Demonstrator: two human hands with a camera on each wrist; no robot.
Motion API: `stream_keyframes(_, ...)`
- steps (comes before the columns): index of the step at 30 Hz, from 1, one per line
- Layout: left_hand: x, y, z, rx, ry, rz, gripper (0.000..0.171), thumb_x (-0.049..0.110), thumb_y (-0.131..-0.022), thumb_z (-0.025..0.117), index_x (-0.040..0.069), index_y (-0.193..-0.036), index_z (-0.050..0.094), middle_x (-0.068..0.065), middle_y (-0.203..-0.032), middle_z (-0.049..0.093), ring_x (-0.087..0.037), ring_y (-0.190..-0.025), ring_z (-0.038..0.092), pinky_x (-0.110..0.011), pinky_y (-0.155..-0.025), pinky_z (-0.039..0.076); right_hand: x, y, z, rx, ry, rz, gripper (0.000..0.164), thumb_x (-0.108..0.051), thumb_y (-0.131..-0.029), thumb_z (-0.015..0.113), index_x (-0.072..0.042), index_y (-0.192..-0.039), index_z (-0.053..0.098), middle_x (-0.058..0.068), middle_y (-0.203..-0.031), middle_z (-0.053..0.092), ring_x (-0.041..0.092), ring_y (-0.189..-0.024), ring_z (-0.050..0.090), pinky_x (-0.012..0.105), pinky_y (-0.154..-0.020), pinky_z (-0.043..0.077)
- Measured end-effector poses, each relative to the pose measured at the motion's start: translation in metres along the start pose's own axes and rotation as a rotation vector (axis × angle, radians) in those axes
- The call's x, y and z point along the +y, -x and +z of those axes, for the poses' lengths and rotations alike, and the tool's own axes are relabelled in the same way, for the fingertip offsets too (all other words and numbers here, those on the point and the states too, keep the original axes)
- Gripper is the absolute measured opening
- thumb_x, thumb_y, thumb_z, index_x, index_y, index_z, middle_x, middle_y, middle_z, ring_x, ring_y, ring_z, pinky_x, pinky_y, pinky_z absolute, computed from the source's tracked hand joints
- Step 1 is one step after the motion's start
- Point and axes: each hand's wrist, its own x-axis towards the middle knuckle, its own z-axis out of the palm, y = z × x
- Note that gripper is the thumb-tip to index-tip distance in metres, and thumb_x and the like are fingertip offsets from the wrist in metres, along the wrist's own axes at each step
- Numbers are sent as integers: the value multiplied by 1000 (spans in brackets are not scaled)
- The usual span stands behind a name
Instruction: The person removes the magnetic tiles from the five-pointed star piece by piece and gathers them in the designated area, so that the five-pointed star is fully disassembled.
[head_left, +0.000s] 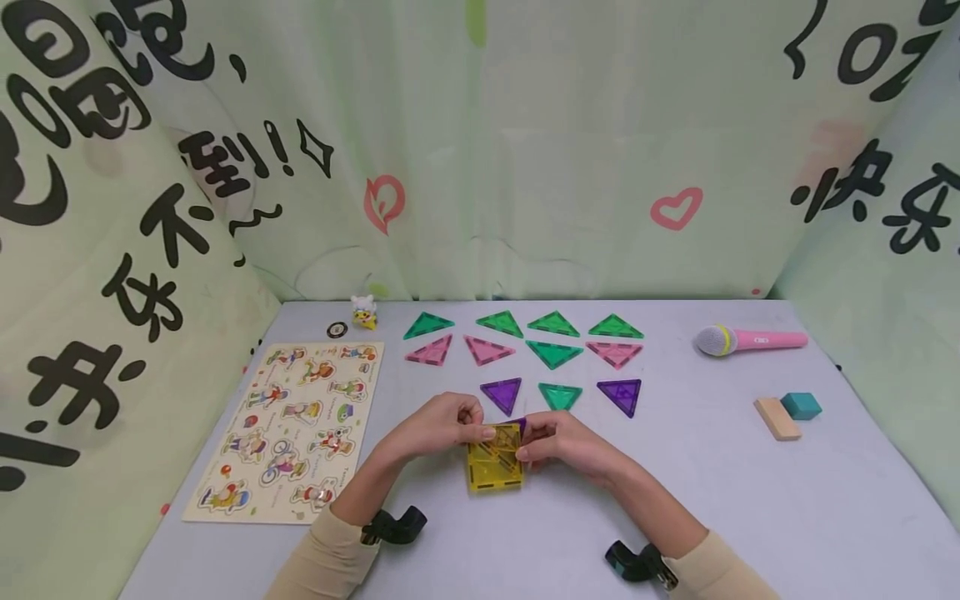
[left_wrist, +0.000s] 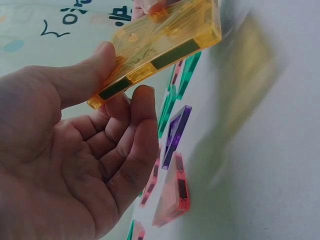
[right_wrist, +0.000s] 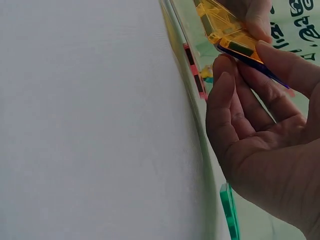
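Observation:
My left hand (head_left: 442, 427) pinches the upper left of a see-through yellow magnetic tile (head_left: 495, 471) between thumb and fingers. In the left wrist view the yellow tile (left_wrist: 165, 37) is tilted above the tabletop. My right hand (head_left: 566, 446) grips the other side, thumb on top and fingertips below. A purple triangular magnetic tile (right_wrist: 275, 77) lies against the underside of the yellow tile (right_wrist: 220, 22) in the right hand's grip, mostly hidden in the head view. Just beyond the hands lie two purple triangles, one of them a purple tile (head_left: 501, 395), and a green triangle (head_left: 560, 396).
Behind are rows of green triangles (head_left: 555, 323) and pink triangles (head_left: 487, 350). A picture puzzle board (head_left: 255, 475) lies left, with a small figurine (head_left: 363, 312) and a black ring (head_left: 337, 330) beyond it. At right are a pink microphone (head_left: 765, 340), a wooden block (head_left: 777, 419) and a teal block (head_left: 801, 406).

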Motion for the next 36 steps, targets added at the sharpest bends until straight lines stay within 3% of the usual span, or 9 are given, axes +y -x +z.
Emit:
stream_keyframes(5,0,-1,1,18,6,5,25,29,-90,74,12,-80,57,4,-70,47,-12,-67,45,-24,-58,33,1,1,0,9,-20,6,18,-15,-88,71,2,-91,63,3,-86,69,17,-78,61,31,-72,56)
stream_keyframes(12,-1,-1,2,46,-8,36,25,28,-88,76,13,-79,58,5,-72,50,-11,-68,47,-23,-58,34,-2,2,0,13,-48,4,31,-20,-94,65,2,-115,66,4,-94,69,18,-80,62,30,-75,55)
stream_keyframes(20,0,0,4,45,-19,31,26,29,-88,76,13,-79,58,5,-72,50,-11,-67,47,-24,-57,33,-5,1,1,116,34,-14,24,-22,-92,69,2,-96,71,1,-84,69,18,-76,57,30,-70,51)
stream_keyframes(30,3,2,1,42,-28,16,27,28,-85,79,13,-77,59,5,-73,56,-11,-68,48,-24,-58,33,-5,1,4,168,42,-28,21,-19,-88,74,2,-89,73,-3,-75,67,13,-71,55,28,-66,48)
stream_keyframes(36,5,4,-2,12,-18,22,25,27,-86,78,13,-78,60,5,-73,56,-11,-69,48,-24,-59,34,-3,1,2,126,1,-37,24,-18,-90,70,6,-89,70,-4,-77,69,14,-74,60,29,-72,51)
